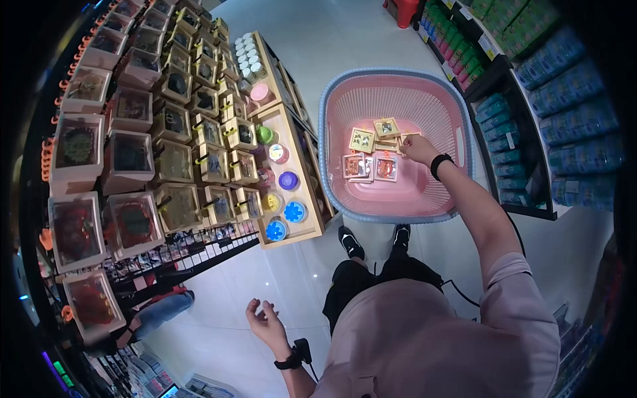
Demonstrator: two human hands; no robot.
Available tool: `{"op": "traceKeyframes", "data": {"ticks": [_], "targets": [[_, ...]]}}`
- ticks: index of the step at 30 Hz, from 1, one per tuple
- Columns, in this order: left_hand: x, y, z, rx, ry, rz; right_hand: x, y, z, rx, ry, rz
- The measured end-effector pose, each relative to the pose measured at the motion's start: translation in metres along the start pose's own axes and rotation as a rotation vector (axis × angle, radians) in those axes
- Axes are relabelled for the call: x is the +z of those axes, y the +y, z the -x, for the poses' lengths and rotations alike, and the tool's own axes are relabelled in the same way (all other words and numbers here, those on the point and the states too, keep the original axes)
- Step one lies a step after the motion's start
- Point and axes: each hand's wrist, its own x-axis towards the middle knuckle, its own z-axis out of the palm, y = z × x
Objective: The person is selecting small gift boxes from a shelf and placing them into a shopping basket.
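My right hand reaches into a pink and blue plastic basket. Its fingers are pinched at the edge of a small wooden-framed box, mostly hidden behind the hand. More framed boxes lie in a loose pile there: a light wood one, another light one, and two paler ones with red pictures, one at the left and one nearer the middle. My left hand hangs over the floor with nothing in it, its fingers loosely curled and apart.
At the left, a rack holds rows of framed boxes on hooks. Beside it, a wooden tray carries colourful round tubs. Shelves of bottles and packets stand at the right. Another person's legs show below the rack.
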Motion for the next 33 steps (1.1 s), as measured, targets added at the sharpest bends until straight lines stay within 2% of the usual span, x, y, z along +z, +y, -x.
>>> {"op": "traceKeyframes", "data": {"ticks": [2,3,5,8,11,12,15,18,21,24,27,30,33], "targets": [[-0.003,-0.03,0.017,-0.077,-0.101,-0.093,0.038,0.058,-0.04,0.056,0.012,0.275],[-0.007,-0.038,0.027,-0.124,-0.102,-0.13,0.071,0.095,-0.057,0.091,0.119,0.223],[-0.016,-0.053,0.043,-0.219,-0.152,-0.229,0.089,0.094,-0.054,0.403,-0.069,-0.036],[-0.036,-0.08,0.052,-0.32,-0.23,-0.371,0.138,0.124,-0.061,0.564,-0.018,-0.114],[-0.041,-0.103,0.044,-0.364,-0.296,-0.427,0.148,0.131,-0.073,0.59,-0.104,-0.214],[-0.037,-0.103,0.039,-0.368,-0.295,-0.41,0.152,0.13,-0.076,0.582,-0.048,-0.288],[-0.027,-0.097,0.025,-0.382,-0.305,-0.417,0.164,0.125,-0.09,0.674,-0.076,-0.309],[-0.023,-0.091,0.015,-0.38,-0.314,-0.421,0.196,0.137,-0.112,0.648,0.043,-0.395],[-0.022,-0.085,0.01,-0.387,-0.306,-0.418,0.221,0.147,-0.127,0.562,0.155,-0.253],[-0.022,-0.084,0.008,-0.369,-0.296,-0.428,0.218,0.139,-0.125,0.575,0.078,-0.295],[-0.019,-0.086,0.009,-0.36,-0.295,-0.409,0.225,0.134,-0.128,0.587,0.127,-0.304],[-0.012,-0.083,0.01,-0.356,-0.305,-0.402,0.225,0.129,-0.123,0.534,0.084,-0.209],[-0.005,-0.071,0.012,-0.372,-0.316,-0.397,0.233,0.137,-0.125,0.712,0.033,-0.222]]}}
